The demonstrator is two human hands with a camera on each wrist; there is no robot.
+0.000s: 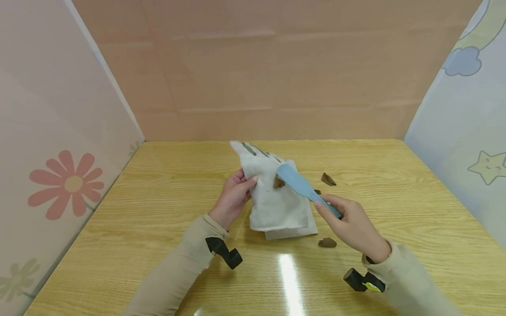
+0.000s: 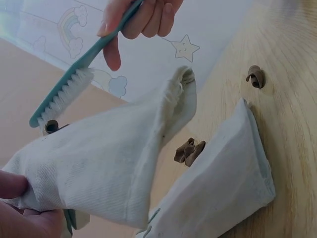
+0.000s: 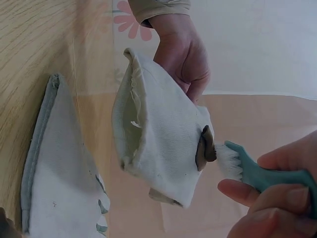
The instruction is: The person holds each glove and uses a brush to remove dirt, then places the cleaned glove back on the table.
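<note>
My left hand (image 1: 233, 197) pinches a white cloth work glove (image 1: 276, 208) by its side, thumb on top, and holds it up off the table. Dark green marks show at its finger end, and its cuff gapes in the right wrist view. My right hand (image 1: 356, 224) grips the handle of a blue scrubbing brush (image 1: 294, 181) with white bristles (image 2: 64, 96). A brown curled scrap (image 3: 204, 148), like dried peel or bark, lies on the glove, its edge at the bristles. Beneath, a second white glove (image 2: 218, 183) lies on the table.
More brown curled scraps lie on the wooden table (image 1: 158, 206): one behind the brush (image 1: 328, 179), one near the right wrist (image 1: 327, 242), and one partly hidden by the brush handle. Patterned side panels and a tan back panel enclose the table.
</note>
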